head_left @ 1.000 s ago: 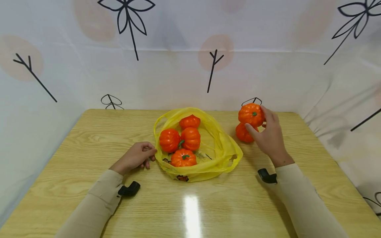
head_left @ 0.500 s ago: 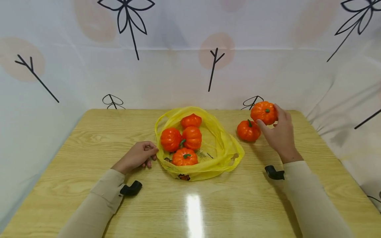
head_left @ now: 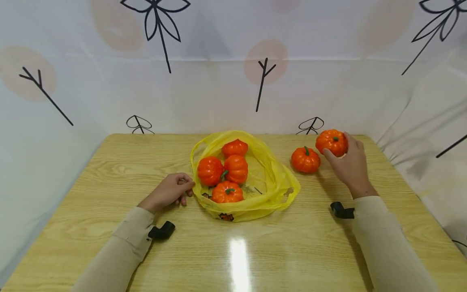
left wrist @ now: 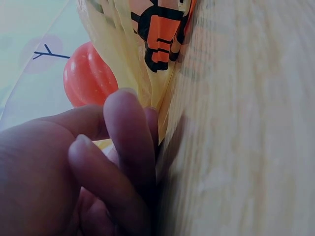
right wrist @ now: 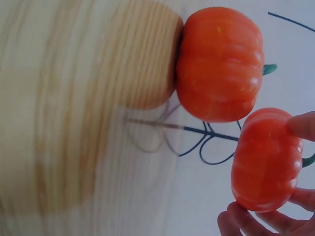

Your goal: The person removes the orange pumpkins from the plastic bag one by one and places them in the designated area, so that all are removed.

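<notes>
My right hand (head_left: 352, 168) grips a small orange toy pumpkin (head_left: 330, 142) between thumb and fingers, holding it just above the table at the back right. In the right wrist view this held pumpkin (right wrist: 266, 162) hangs clear of the wood. A second pumpkin (head_left: 305, 159) with a green stem sits on the table to its left. At the centre lies an open yellow plastic bag (head_left: 268, 178) with several pumpkins (head_left: 227, 192) inside. My left hand (head_left: 169, 190) rests low on the table, its thumb and finger pinching the bag's left edge; the left wrist view partly hides the contact.
The light wooden table (head_left: 197, 259) ends at the back against a patterned white cloth (head_left: 211, 93). A black wrist mount (head_left: 161, 230) sits on the left cuff and a similar mount (head_left: 342, 211) on the right one.
My right hand has carried its pumpkin to the right, away from in front of the other loose pumpkin, then slightly down. The left hand and the bag have stayed in place.
</notes>
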The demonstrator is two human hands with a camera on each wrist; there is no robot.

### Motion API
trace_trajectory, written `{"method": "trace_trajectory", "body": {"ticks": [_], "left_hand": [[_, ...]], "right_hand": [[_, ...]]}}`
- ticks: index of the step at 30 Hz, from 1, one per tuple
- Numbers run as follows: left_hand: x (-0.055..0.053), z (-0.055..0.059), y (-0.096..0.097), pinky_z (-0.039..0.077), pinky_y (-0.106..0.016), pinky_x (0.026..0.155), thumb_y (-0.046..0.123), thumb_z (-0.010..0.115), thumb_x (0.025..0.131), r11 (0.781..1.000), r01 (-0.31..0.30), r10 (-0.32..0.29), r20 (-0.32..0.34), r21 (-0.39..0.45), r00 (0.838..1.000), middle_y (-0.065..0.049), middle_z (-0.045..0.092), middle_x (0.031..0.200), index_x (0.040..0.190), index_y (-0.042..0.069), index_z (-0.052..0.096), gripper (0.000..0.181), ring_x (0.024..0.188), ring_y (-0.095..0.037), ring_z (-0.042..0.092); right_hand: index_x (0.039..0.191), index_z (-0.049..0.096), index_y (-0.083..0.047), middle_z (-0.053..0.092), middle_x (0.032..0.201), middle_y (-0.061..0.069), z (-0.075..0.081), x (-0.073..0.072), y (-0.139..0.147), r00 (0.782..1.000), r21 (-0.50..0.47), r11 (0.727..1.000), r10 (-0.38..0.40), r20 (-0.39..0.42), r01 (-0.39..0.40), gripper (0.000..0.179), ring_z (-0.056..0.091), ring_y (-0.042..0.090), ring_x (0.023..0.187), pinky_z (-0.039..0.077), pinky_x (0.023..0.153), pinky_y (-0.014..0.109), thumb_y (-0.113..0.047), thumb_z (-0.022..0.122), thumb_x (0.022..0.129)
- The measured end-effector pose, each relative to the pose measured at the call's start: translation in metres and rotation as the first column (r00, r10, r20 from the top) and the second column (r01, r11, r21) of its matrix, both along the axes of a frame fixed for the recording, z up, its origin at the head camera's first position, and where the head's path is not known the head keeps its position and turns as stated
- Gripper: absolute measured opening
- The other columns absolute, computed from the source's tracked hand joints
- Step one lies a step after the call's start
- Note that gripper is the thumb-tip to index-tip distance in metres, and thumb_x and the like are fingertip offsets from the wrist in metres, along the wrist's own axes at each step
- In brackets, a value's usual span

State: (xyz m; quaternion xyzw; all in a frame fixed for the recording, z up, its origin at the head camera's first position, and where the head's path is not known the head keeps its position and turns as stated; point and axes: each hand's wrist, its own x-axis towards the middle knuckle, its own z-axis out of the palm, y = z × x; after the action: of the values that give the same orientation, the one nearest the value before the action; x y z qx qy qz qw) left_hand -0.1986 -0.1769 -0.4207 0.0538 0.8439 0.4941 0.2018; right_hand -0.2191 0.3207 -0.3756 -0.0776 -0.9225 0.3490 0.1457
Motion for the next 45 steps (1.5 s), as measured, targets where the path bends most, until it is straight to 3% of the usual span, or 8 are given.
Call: {"method": "trace_trajectory", "body": {"ticks": [15, 23, 31, 45], "left_hand": [[-0.002, -0.001, 0.002, 0.049, -0.026, 0.049, 0.029, 0.056, 0.104, 1.000, -0.006, 0.006, 0.005, 0.002, 1.000, -0.006, 0.068, 0.084, 0.113, 0.006, 0.061, 0.025, 0.054, -0.015, 0.062], [-0.001, -0.002, 0.002, 0.049, -0.026, 0.049, 0.030, 0.056, 0.103, 1.000, -0.003, 0.003, 0.011, 0.005, 1.000, -0.006, 0.068, 0.084, 0.113, 0.006, 0.061, 0.026, 0.054, -0.015, 0.062], [-0.002, -0.003, 0.001, 0.049, -0.027, 0.049, 0.030, 0.056, 0.104, 1.000, -0.004, 0.004, 0.007, 0.002, 1.000, -0.006, 0.068, 0.084, 0.113, 0.006, 0.061, 0.026, 0.054, -0.015, 0.063], [-0.001, -0.002, 0.001, 0.049, -0.027, 0.048, 0.028, 0.056, 0.103, 1.000, -0.012, 0.012, 0.005, 0.003, 1.000, -0.006, 0.068, 0.083, 0.113, 0.005, 0.061, 0.025, 0.054, -0.015, 0.063]], "right_hand": [[0.158, 0.014, 0.003, 0.023, 0.151, 0.040, -0.010, -0.001, 0.017, 0.993, 0.018, 1.000, 0.024, 0.119, -0.026, 0.087, 0.035, 0.056, 0.129, 0.037, 0.104, 0.071, -0.047, 0.054, 0.099], [0.156, 0.012, 0.006, 0.022, 0.149, 0.044, -0.012, -0.002, 0.021, 0.983, 0.045, 0.998, 0.042, 0.177, -0.050, 0.089, 0.033, 0.060, 0.130, 0.032, 0.107, 0.072, -0.048, 0.053, 0.099], [0.155, 0.010, 0.010, 0.020, 0.149, 0.046, -0.013, -0.005, 0.023, 0.965, 0.075, 0.993, 0.069, 0.253, -0.091, 0.089, 0.030, 0.062, 0.132, 0.029, 0.108, 0.072, -0.047, 0.052, 0.100], [0.154, 0.006, 0.012, 0.018, 0.148, 0.049, -0.017, -0.007, 0.024, 0.946, 0.089, 0.988, 0.091, 0.313, -0.125, 0.091, 0.026, 0.064, 0.134, 0.027, 0.109, 0.073, -0.048, 0.048, 0.101]]}}
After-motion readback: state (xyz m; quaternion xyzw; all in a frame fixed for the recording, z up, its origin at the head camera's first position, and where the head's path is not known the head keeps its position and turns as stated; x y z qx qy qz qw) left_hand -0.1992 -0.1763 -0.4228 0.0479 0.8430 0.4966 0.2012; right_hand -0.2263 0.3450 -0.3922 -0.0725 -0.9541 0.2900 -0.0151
